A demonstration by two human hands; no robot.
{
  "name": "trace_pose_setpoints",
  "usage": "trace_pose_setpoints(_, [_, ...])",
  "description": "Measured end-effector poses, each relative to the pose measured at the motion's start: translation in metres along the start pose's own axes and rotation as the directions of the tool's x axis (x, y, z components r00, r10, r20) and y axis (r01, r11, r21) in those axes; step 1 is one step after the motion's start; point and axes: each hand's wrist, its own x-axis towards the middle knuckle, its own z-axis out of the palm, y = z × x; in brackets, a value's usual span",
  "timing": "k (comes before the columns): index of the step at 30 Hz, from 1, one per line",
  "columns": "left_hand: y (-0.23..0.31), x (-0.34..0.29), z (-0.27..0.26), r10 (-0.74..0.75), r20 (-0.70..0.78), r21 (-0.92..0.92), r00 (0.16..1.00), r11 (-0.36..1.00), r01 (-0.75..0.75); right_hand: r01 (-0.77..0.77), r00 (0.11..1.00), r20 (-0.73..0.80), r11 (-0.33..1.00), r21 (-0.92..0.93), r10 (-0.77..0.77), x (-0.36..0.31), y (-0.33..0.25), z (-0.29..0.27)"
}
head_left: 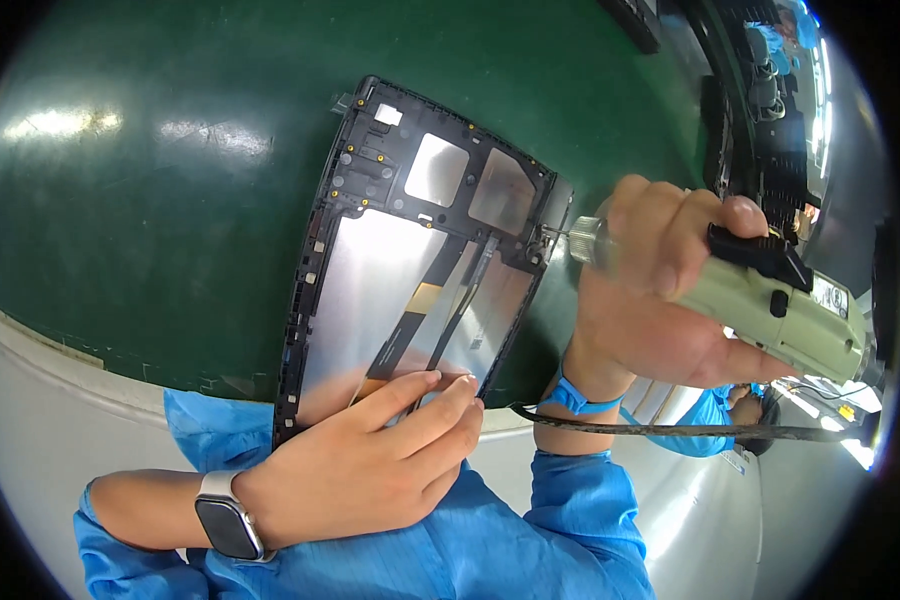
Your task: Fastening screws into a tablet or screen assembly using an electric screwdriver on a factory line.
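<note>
A tablet-sized black device frame with silvery metal plates and dark flat ribbon cables lies at a slant on the green work surface. Across its near end rests my left hand, fingers stretched out over the plate and ribbon cables. My right hand is wrapped round a pale green electric screwdriver with a black lever. The tool lies nearly sideways in the picture, its thin bit pointing at the right edge of the frame, by a small metal part. Whether the tip touches a screw cannot be made out.
A black cord crosses below my right wrist, which wears a blue strap. The green work surface ends at a pale front edge. Dark equipment stands at the far right. Another person's blue sleeve shows on the right.
</note>
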Motion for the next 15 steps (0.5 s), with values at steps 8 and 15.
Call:
trace_pose_setpoints(8, [0.0014, -0.0027, -0.0008, -0.021, 0.051, 0.052, 0.998, 0.998, 0.018, -0.020, 0.998, -0.064, 1.000, 0.003, 0.020, -0.0002, -0.0011, 0.0022])
trace_pose_setpoints(15, [0.0001, -0.0017, 0.0005, 0.002, -0.007, 0.005, 1.000, 1.000, -0.002, -0.001, 0.996, -0.090, 1.000, -0.006, 0.001, -0.0019, 0.0000, 0.0055])
